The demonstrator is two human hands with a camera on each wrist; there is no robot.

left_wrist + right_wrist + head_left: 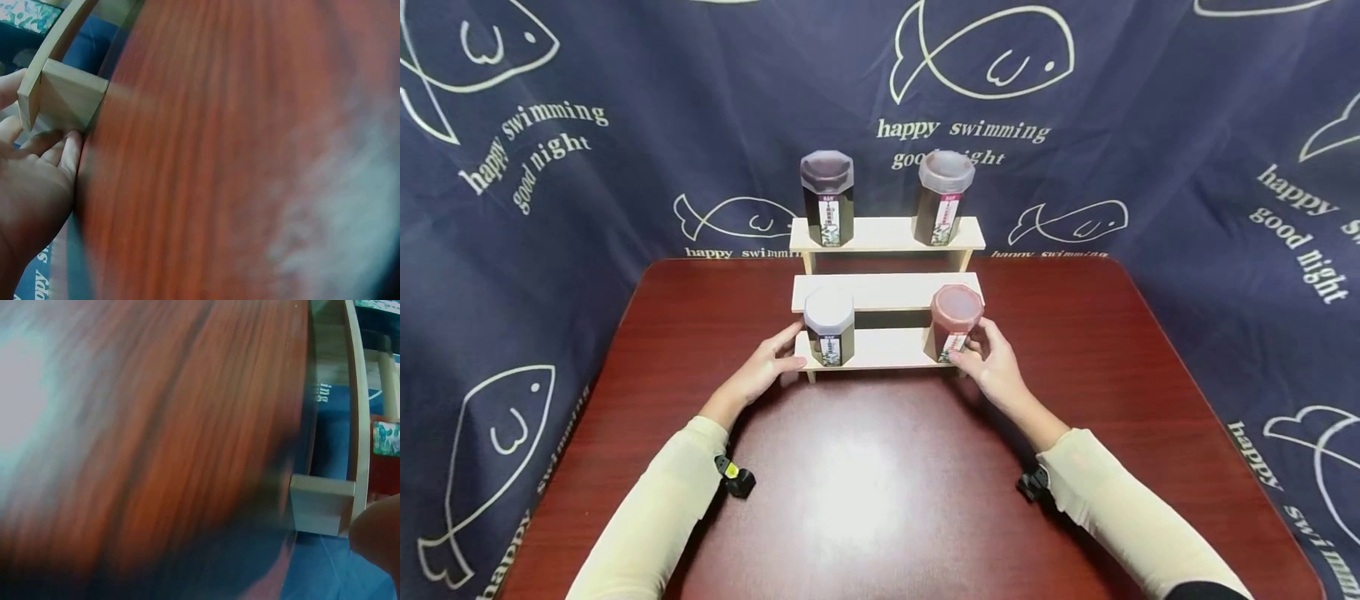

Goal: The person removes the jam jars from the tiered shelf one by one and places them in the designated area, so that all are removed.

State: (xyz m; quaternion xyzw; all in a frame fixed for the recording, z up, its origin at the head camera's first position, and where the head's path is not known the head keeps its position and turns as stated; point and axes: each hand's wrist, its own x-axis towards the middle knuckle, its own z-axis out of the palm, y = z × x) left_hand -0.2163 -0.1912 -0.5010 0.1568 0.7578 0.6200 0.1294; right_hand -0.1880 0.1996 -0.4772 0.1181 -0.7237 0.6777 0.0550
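A three-step wooden display shelf (887, 293) stands toward the back of the table. My left hand (758, 372) grips the left end of its lowest step, thumb at the front; in the left wrist view its fingers lie beside the shelf's leg (70, 94). On the right of that step stands a red-lidded jar (957, 312). My right hand (998, 373) holds it, thumb across the low front and fingers at its right side. A white-lidded jar (830, 321) stands on the step's left, close to my left hand. In the right wrist view only the thumb (378, 531) shows.
Up on the top step stand a dark-lidded jar (828, 200) and a pale-lidded jar (943, 196). The red-brown tabletop (1075, 333) has a bright glare in the middle. Behind and beside it hangs a blue fish-print cloth (700, 133).
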